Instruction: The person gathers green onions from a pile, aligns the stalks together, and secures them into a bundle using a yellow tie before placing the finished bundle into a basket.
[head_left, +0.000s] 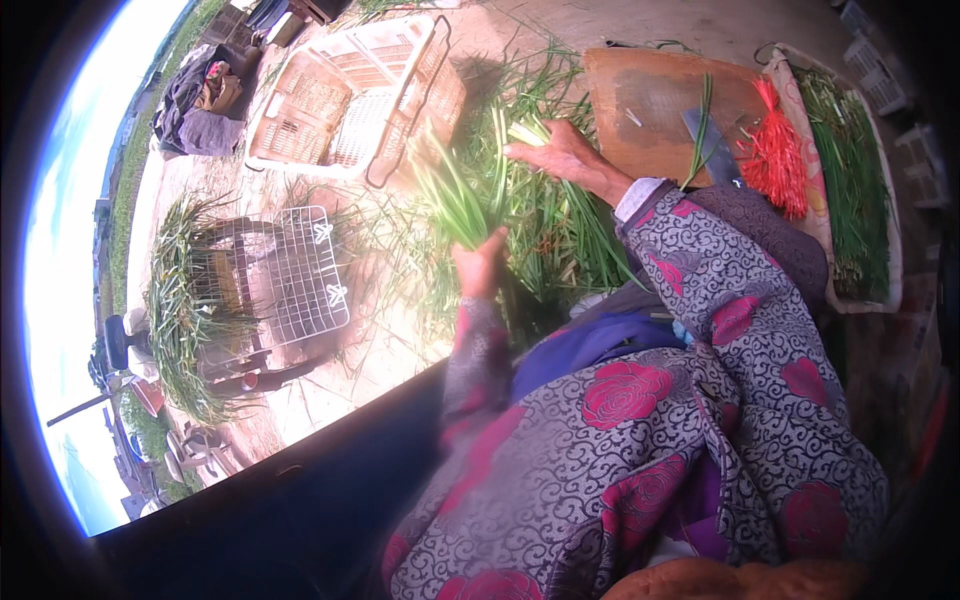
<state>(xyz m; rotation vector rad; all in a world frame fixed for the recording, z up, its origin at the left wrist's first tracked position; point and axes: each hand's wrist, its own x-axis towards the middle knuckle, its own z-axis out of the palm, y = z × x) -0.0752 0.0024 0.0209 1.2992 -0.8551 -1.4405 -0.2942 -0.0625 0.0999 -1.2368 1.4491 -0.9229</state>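
Observation:
My left hand is closed around a bunch of long green stalks, whose pale ends point up and away from me; motion blurs them. To its right, my right hand grips a smaller bunch of pale-ended stalks, with green leaves hanging down beneath the palm. The two bunches are close together above a heap of loose green leaves in front of my lap. Part of that heap is hidden by my hands and sleeves.
A plastic crate stands ahead on the left. A wire rack has leafy greens beside it. On the right lie a brown board, a bundle of red strips and a cloth-lined container of greens.

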